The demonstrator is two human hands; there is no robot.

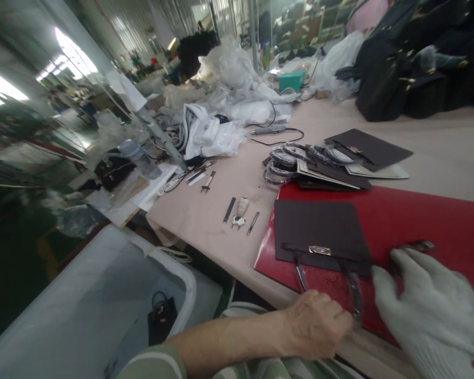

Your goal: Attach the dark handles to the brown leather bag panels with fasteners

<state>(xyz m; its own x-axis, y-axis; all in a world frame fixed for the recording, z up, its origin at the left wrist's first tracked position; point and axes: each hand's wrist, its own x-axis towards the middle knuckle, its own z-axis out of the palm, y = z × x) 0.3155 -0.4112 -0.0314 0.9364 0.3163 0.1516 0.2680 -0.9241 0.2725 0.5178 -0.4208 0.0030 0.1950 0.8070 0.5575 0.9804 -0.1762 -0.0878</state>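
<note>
A dark brown bag panel (318,223) lies flat on a red mat (430,218), a metal clasp (319,250) near its lower edge. Its plastic-wrapped handle (354,295) hangs toward me. My bare left hand (318,321) is closed in a fist over the loop of that handle at the table edge. To the right of the panel, my gloved right hand (426,300) curls around a dark metal tool (423,246). Only the tool's end shows past the fingers, so its kind is unclear.
More bag panels with wrapped handles (332,163) are stacked behind the mat. Nippers (240,213), a dark strip (229,210) and a small pen-like tool (253,223) lie left of it. A white tub (82,295) holding a small black bag stands lower left. Black bags (414,68) are piled at back right.
</note>
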